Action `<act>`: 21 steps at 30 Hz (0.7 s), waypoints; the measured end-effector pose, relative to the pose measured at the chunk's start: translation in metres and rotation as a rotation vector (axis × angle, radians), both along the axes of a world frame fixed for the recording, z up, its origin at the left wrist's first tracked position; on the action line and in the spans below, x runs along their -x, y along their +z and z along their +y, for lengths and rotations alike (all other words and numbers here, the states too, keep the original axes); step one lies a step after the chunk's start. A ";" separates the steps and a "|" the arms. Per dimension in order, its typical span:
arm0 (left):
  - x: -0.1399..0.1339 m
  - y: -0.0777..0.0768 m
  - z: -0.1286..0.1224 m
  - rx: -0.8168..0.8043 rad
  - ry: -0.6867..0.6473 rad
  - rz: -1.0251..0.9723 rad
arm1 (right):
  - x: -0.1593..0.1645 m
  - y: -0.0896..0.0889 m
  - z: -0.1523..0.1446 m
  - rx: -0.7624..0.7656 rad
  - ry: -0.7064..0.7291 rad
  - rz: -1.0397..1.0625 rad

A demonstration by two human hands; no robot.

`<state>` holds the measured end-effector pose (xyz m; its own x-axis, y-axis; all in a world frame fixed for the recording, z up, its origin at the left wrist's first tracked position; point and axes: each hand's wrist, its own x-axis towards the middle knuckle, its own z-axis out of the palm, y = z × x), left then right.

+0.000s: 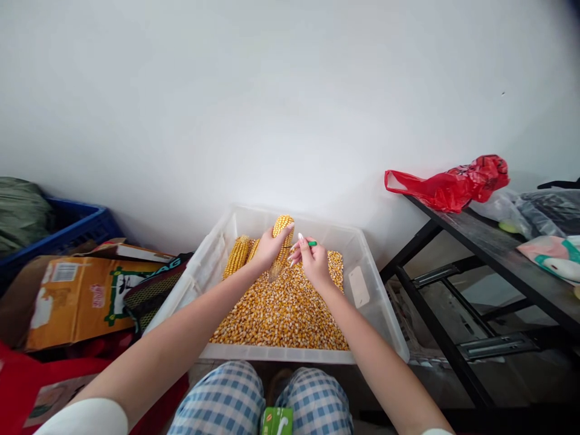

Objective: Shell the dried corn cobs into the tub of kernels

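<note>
My left hand [270, 248] is wrapped round an ear of corn [283, 225], held tilted above the bin. Yellow kernels cover its upper part, while the lower end looks partly stripped. Close on its right side, my right hand [312, 260] pinches a small green-handled screwdriver [312, 243]; its thin shaft points toward the ear, and I cannot tell whether the tip touches. Beneath both hands, loose corn kernels [281, 314] fill much of a translucent plastic bin [376, 302]. Further whole ears of corn [236, 257] lie at the bin's left back, partly hidden by my left hand and forearm.
A white wall stands behind the bin. To the left are a cardboard box [86, 296], a blue crate [86, 223] and a mesh bag [154, 296]. On the right, a black table [498, 241] carries a red plastic bag [457, 184]. My checkered knees [222, 402] are in front.
</note>
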<state>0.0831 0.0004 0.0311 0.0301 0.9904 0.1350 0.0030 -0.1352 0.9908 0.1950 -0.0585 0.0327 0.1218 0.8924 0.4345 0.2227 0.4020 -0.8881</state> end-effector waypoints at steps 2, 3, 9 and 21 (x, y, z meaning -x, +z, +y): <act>0.000 -0.001 0.002 -0.044 0.000 0.021 | -0.002 0.001 0.002 0.039 0.026 0.056; 0.000 -0.001 0.004 -0.069 -0.004 0.031 | -0.003 0.002 0.003 0.051 0.042 0.078; 0.002 0.000 0.010 -0.196 0.027 0.134 | -0.003 0.002 0.007 0.059 0.100 0.186; -0.003 -0.001 0.004 -0.239 -0.057 0.179 | -0.009 -0.006 0.013 0.163 0.082 0.192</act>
